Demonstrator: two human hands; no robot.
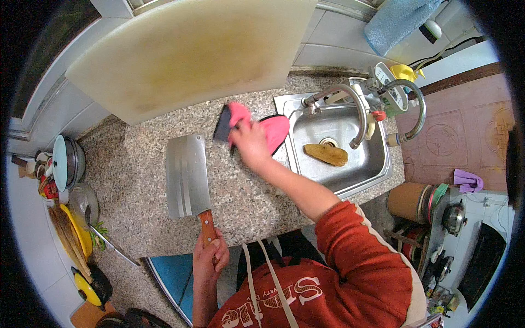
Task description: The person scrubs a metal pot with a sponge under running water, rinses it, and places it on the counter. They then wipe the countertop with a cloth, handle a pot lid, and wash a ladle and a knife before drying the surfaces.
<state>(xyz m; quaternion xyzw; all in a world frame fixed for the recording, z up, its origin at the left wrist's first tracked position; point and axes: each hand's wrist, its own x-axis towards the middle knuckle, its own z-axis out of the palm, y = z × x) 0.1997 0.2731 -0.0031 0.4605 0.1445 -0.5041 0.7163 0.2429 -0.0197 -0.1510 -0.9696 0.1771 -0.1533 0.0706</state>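
My left hand [210, 254] grips the wooden handle of a large cleaver [186, 176], whose broad steel blade points away from me over the speckled stone countertop [143, 164]. My right hand [250, 141] reaches forward, slightly blurred, with its fingers on a pink and dark cloth item [277, 129], perhaps a mitt or pot holder, lying beside the sink's left rim. Whether the fingers are closed on it does not show clearly. A brown elongated root vegetable or sponge-like object [326, 154] lies in the steel sink [311, 180] near the drain.
A big stained cutting board [197, 57] leans against the wall behind the counter. Two curved faucets [361, 110] stand over the sink. At the left are a lidded pot [67, 162], a glass bowl [84, 201], a long-handled ladle [115, 246] and a yellow basket [80, 233].
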